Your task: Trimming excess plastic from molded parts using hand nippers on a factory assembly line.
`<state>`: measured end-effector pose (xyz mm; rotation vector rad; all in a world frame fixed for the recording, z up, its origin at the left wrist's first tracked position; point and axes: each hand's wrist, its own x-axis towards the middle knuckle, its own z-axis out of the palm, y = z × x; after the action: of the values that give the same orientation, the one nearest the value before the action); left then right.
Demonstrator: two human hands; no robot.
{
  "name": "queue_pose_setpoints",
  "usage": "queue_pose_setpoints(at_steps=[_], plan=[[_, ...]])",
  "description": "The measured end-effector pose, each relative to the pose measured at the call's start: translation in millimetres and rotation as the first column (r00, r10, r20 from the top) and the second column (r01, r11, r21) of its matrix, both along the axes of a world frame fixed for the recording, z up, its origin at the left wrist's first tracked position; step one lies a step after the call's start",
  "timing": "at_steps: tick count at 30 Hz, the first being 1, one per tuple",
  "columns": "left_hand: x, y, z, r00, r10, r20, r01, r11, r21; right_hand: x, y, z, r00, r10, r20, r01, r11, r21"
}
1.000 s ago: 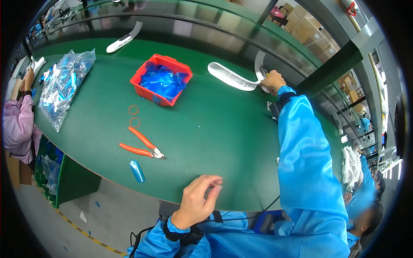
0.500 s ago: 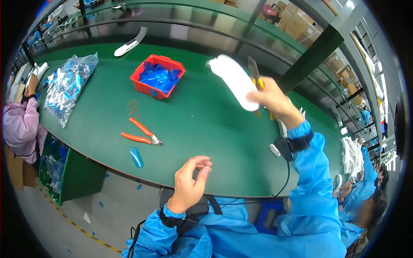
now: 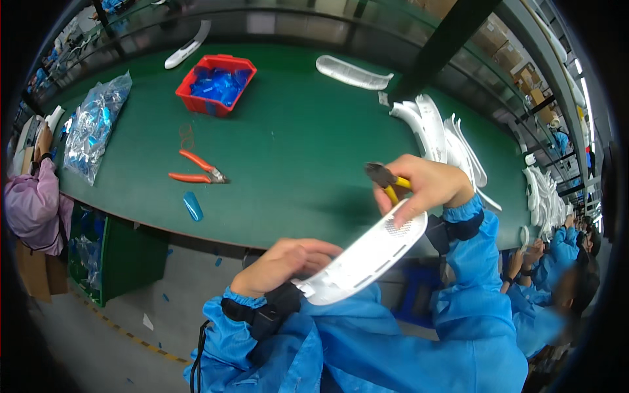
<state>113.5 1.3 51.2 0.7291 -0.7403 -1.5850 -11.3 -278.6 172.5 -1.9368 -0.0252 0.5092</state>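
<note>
— Head view, nearest first: what have you got?

— I've got a long white curved plastic panel [image 3: 367, 259] right in front of my chest, off the green table [image 3: 295, 150]. My left hand [image 3: 282, 265] is curled around its lower end; my right hand [image 3: 426, 187] pinches the upper end with the fingertips while the same fist is closed on yellow-handled cutters [image 3: 388, 181], dark nose pointing left.

— One hand doing two jobs. Risky?

— I'd say so. With the grip shared, the panel could twist or slip, or the cutter tips could scratch the plastic or nick my left fingers if they swing down.

— And further out?

— On the table, a small blue piece [image 3: 193, 206] near the front edge, then orange-handled pliers [image 3: 196, 169], lying loose. Beyond that, a red bin [image 3: 244, 65] of blue parts, a clear bag [image 3: 92, 128] of parts to its left, white panels stacked [image 3: 439, 128] at right, one more panel [image 3: 350, 73] near the back.
</note>
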Motion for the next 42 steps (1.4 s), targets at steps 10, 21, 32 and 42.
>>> queue_pose_setpoints(at_steps=[10, 21, 32, 42], plan=[[-61.9, -1.8, -26.1, 0.838, -0.04, -0.544, 0.027, 0.999, -0.032, 16.6, 52.7, -44.8, 0.927, -0.237, 0.289, 0.323, 0.898, -0.298], [-105.5, -3.0, -49.9, 0.78, 0.149, -0.608, -0.087, 0.988, 0.131, -25.5, 64.7, -82.8, 0.585, -0.776, 0.235, 0.715, 0.63, 0.302], [-106.7, -8.9, -64.5, 0.819, 0.171, -0.547, -0.147, 0.985, 0.088, -26.3, 123.6, -79.7, 0.415, -0.896, 0.155, 0.663, 0.415, 0.623], [-107.3, -10.8, -67.8, 0.814, 0.161, -0.558, -0.163, 0.985, 0.046, -20.7, 146.8, -108.7, 0.362, -0.881, 0.305, 0.606, 0.472, 0.641]])
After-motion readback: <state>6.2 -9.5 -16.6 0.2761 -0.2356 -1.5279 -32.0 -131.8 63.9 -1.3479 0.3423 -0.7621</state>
